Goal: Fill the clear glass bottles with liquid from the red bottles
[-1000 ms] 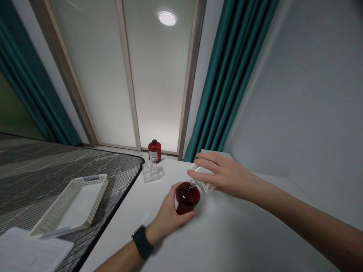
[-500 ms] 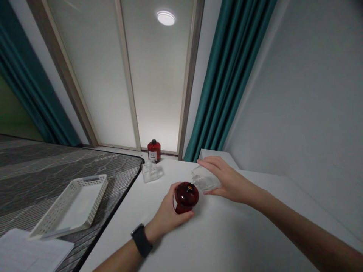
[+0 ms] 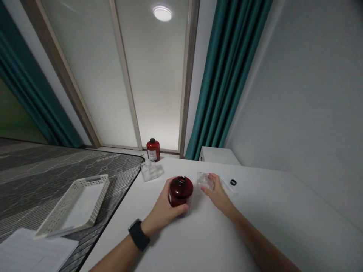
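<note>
My left hand [image 3: 163,209] wraps around a dark red open bottle [image 3: 180,190] that stands upright on the white table [image 3: 255,223]. A black watch sits on that wrist. My right hand [image 3: 217,193] rests its fingers on a clear glass bottle [image 3: 205,181] that is down on the table just right of the red bottle. A small black cap [image 3: 233,183] lies on the table a little further right.
A second red bottle [image 3: 153,149] stands at the table's far edge, with a clear glass holder [image 3: 150,171] in front of it. A white perforated tray [image 3: 76,204] and papers [image 3: 34,252] lie on the grey striped surface at left. Teal curtains hang behind.
My right hand has lowered the clear bottle from its tilt over the red bottle's mouth and set it on the table. The black cap has come into view.
</note>
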Motion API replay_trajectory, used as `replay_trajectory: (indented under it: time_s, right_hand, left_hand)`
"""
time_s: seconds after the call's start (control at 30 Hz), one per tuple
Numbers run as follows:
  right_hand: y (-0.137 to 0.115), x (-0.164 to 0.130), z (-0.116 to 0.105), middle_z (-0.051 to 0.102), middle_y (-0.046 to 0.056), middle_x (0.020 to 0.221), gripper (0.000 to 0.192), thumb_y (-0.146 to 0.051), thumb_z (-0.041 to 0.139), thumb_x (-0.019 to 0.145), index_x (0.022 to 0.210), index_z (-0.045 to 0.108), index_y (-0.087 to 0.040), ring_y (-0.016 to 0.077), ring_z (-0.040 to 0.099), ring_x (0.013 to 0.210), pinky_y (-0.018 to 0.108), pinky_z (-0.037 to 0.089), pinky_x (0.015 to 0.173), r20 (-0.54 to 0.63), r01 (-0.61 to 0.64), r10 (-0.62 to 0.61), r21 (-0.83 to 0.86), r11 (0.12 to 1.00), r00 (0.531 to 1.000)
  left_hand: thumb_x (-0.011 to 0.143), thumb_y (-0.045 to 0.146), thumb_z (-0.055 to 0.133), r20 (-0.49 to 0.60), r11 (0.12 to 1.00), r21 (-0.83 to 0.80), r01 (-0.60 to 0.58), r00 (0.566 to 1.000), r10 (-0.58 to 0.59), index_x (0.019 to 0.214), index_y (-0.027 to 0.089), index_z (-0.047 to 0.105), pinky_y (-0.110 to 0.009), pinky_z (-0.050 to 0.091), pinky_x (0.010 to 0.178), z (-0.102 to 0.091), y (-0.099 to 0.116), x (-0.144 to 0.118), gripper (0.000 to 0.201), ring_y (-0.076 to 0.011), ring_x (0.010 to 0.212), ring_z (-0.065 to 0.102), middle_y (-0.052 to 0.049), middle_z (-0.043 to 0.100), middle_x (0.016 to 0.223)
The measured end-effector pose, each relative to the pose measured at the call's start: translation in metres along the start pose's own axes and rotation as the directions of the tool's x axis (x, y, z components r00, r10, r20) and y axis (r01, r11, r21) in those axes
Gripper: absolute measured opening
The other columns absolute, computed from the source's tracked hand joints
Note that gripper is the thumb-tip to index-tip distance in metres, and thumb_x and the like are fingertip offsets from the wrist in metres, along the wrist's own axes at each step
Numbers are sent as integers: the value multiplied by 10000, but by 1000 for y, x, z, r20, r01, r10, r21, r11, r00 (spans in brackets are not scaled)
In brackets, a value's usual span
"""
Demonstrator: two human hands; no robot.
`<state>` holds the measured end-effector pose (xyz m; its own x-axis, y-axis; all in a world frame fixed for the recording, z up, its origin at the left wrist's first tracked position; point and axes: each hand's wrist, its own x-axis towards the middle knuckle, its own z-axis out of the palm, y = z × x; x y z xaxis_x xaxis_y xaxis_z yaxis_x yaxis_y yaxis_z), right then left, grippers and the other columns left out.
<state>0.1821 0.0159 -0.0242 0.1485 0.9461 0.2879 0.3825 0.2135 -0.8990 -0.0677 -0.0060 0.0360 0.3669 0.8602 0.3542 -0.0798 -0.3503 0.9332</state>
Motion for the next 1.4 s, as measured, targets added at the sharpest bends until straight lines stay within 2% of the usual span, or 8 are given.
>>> replay_trajectory:
  time_s: [0.3,0.47,0.6,0.7,0.83,1.03,1.23,1.4]
  right_hand:
    - [14,0,1,418,199,1549,787,-506,694,801,1452,379,-196,341,377,1457,569,285,1191,-18,-26,25,-42,999,1000]
    - [-7,-11,-5,283,133,1640,687,-474,543,941,1530,286,-231,268,232,1527,540,174,1243,-46,77,-78,-26,997,996]
    - [-50,-26,-7,506,127,1491,447,-432,418,1020,1419,468,-235,277,426,1417,549,271,1209,-157,254,-248,19,967,956]
    - [-81,-35,3,619,108,1353,375,-459,406,1030,1305,563,-258,267,560,1282,519,379,1148,-122,228,-208,184,956,970]
    - [-104,-35,24,625,85,1342,429,-539,357,1027,1307,551,-278,243,539,1316,499,370,1163,-87,90,-54,500,861,995]
    - [-100,-27,37,541,55,1483,562,-631,263,1001,1378,511,-296,221,427,1432,492,252,1231,-4,0,3,568,823,1000]
    - [-86,-33,30,478,34,1539,567,-589,183,1022,1425,463,-304,193,360,1475,473,255,1241,-61,66,-43,462,884,997]
    - [-79,-25,22,548,73,1445,551,-566,199,1019,1384,490,-273,212,440,1418,471,293,1218,-153,68,9,491,868,988]
  left_hand:
    - [707,550,817,-76,1000,21,16,997,-14,1297,166,480,-471,465,1018,-29,19,10,780,-345,1132,604,-128,636,1224]
    - [694,563,827,-51,999,11,47,998,-47,1320,165,455,-498,451,1031,-29,18,9,829,-363,1158,592,-147,625,1253]
    - [725,569,817,63,999,-19,31,998,-30,1327,175,462,-496,420,1061,-16,19,4,803,-358,1207,559,-149,589,1299]
    - [735,595,805,174,997,-59,41,984,-30,1336,184,462,-488,407,1068,-1,21,0,805,-345,1215,547,-143,567,1314]
    - [712,590,828,288,996,-50,69,956,-51,1351,183,446,-487,381,1091,17,23,-4,849,-347,1254,515,-151,534,1350]
    - [772,477,808,295,998,15,64,953,-65,1380,187,386,-492,382,1100,30,10,-13,795,-335,1286,496,-161,489,1382]
    - [778,346,793,184,990,138,40,981,-65,1409,186,322,-549,363,1126,48,-9,-16,803,-359,1328,462,-180,458,1398]
    - [773,233,758,121,950,313,-13,992,-26,1453,171,266,-592,338,1144,61,-6,-19,842,-380,1343,442,-195,434,1427]
